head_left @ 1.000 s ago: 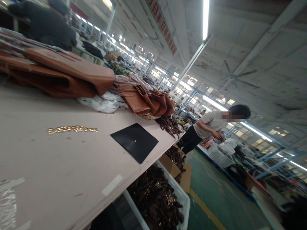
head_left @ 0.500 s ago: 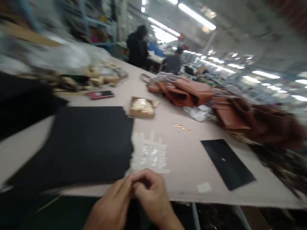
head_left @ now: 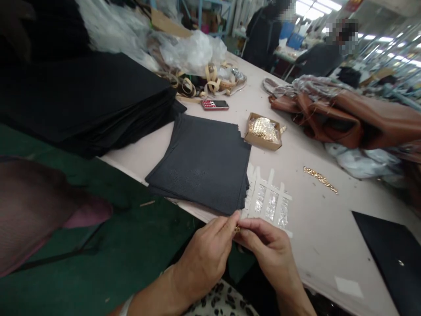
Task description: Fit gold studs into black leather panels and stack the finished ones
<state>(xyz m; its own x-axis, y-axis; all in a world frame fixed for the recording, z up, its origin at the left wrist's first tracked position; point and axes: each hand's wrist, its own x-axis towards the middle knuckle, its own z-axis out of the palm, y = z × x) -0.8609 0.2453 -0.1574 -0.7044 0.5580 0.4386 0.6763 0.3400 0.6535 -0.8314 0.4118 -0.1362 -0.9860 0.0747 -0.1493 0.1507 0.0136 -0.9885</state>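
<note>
My left hand (head_left: pixel 208 250) and my right hand (head_left: pixel 271 245) meet at the table's front edge, fingertips pinched together. Between them shows a small gold metal piece (head_left: pixel 237 228), mostly hidden by the fingers; its exact kind is unclear. Just beyond lies a stack of black leather-like sheets (head_left: pixel 204 162). Right of the stack is a white strip grid (head_left: pixel 270 186) with clear plastic in its openings. A row of gold chain-like pieces (head_left: pixel 320 179) lies farther right. Behind the grid stands a small cardboard box (head_left: pixel 263 142) filled with gold pieces (head_left: pixel 263 128).
A red and black mobile phone (head_left: pixel 215 105) lies behind the stack. Larger black sheets (head_left: pixel 82 96) are piled at left. Brown leather bags (head_left: pixel 371 114) line the right side. A black panel (head_left: pixel 388 250) lies at front right. Two people (head_left: pixel 263 35) are in the background.
The view has swung left and down, so table items appear farther right and the floor shows. My hands stay pinched together; the gold piece is now visible between them.
</note>
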